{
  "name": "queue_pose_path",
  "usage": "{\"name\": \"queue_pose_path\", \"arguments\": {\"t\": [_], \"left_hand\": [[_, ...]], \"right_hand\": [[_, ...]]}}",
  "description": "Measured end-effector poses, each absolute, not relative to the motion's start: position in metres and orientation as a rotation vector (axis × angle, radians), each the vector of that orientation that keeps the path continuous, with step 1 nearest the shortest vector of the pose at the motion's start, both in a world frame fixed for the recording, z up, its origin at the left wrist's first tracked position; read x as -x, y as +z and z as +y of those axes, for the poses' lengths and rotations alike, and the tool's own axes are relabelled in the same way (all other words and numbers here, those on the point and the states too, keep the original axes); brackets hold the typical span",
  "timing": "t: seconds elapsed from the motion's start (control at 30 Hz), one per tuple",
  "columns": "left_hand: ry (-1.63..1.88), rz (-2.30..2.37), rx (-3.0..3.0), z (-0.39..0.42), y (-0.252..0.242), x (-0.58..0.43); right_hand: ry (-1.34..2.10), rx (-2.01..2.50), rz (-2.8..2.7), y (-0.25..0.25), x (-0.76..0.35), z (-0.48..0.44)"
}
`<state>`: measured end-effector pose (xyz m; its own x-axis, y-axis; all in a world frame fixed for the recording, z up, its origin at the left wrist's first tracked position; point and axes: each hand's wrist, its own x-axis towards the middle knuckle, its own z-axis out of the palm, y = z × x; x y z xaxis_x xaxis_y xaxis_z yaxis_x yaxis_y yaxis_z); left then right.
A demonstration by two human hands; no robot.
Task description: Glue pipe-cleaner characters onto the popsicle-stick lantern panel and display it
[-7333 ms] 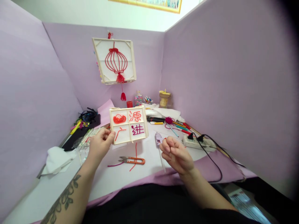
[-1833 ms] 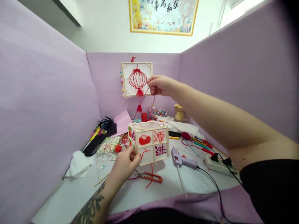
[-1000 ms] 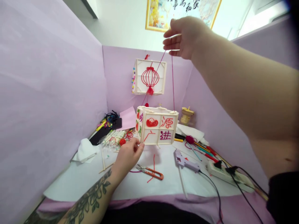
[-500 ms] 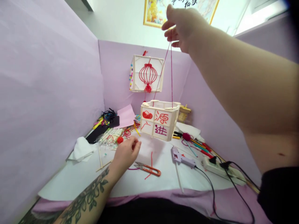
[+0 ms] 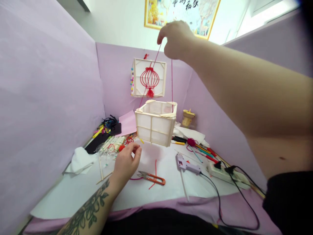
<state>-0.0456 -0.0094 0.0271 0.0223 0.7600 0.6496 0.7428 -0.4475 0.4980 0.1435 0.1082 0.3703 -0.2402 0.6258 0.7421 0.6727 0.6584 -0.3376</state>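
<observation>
A pale box-shaped frame lantern (image 5: 154, 128), open at the top, hangs in the air above the table. Its front shows white panels divided by thin sticks. Dark red string (image 5: 172, 81) runs up from its rim on two sides to my right hand (image 5: 177, 39), whose fingers are bent round it high in front of the wall picture. Below and left of the lantern, my left hand (image 5: 127, 160) is raised over the table with curled fingers. Thumb and forefinger come close together there; anything between them is too small to make out.
Orange-handled snips (image 5: 156, 179) lie on the white sheet beside a red strand. A glue gun (image 5: 188, 164) with its cable, a power strip (image 5: 228, 175) and markers are at the right. Another lantern (image 5: 149, 77) hangs behind. Craft supplies and pink paper (image 5: 127, 123) sit at the back left.
The lantern has turned, so a plain side now faces me instead of the one with red characters. My right hand has moved left and down, its fingers closing. The camera view has shifted slightly.
</observation>
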Motion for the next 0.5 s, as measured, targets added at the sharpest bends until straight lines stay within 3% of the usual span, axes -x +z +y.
{"name": "queue_pose_path", "arguments": {"t": [0.13,0.37,0.5], "left_hand": [[1.691,1.604,-2.25,-0.008,0.026,0.047],[2.116,1.454,-2.278,-0.007,0.028,0.053],[2.168,1.442,-2.249,-0.006,0.029,0.053]], "right_hand": [[-0.255,0.868,-2.141,0.368,-0.143,0.114],[0.529,0.747,-2.128,0.383,-0.136,0.131],[0.646,0.85,-2.084,0.393,-0.129,0.138]]}}
